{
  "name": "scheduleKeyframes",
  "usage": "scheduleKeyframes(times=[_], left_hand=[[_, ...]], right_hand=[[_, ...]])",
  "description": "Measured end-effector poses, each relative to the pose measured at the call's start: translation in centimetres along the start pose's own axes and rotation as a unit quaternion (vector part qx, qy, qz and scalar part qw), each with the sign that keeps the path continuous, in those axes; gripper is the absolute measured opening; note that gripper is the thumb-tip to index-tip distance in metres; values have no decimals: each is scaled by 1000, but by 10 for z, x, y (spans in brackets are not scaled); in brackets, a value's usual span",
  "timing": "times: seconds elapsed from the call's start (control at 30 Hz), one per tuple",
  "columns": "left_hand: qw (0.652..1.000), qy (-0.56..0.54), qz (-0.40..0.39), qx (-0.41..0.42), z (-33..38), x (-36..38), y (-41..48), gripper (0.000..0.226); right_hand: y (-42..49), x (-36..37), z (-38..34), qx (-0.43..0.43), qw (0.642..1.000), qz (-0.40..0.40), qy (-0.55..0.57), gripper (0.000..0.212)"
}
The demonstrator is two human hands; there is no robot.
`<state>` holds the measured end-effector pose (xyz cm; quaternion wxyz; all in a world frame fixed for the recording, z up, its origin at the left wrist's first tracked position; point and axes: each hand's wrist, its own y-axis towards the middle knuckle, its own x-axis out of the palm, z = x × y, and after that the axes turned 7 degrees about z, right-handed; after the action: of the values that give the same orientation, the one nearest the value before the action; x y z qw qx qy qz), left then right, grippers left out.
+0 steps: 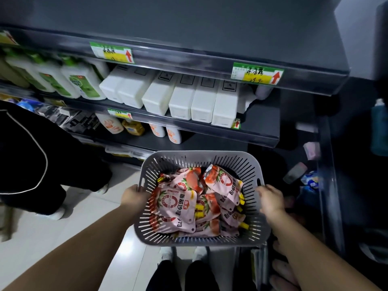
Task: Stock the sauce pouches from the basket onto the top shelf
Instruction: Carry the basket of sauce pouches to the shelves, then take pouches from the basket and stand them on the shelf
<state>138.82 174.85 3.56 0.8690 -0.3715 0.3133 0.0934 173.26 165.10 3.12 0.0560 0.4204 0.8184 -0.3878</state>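
Now basket of sauce pouches between left hand, right hand.

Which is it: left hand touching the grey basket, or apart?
Touching. The head view shows the left hand gripping the grey basket at its left rim.

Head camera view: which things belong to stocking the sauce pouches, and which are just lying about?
Job: sauce pouches, grey basket, top shelf, left hand and right hand gripping the basket rim.
Lying about: white boxes, green-labelled bottles, orange-printed bottles, price tags.
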Motion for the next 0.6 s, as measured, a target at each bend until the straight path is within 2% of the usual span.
scheduleKeyframes(times=[0.17, 0.33, 0.47, 0.53, 0.6], left_hand=[[999, 22, 22, 14, -1, 2, 3, 5], [999, 25, 22, 21, -2, 3, 3, 4], [999, 17, 20, 31, -4, 2, 5, 2], [999, 8, 30, 36, -3, 4, 4, 3], [999, 3, 30, 33, -3, 4, 3, 5]], right_hand=[[-3, 3, 0, 7, 1000, -8, -8, 6], [0, -1, -3, 30, 999, -14, -40, 12], [2, -4, 0, 55, 998, -19, -20, 19], [3, -3, 0, 50, 998, -22, -13, 25], [-4, 0, -4, 13, 999, -7, -40, 17]])
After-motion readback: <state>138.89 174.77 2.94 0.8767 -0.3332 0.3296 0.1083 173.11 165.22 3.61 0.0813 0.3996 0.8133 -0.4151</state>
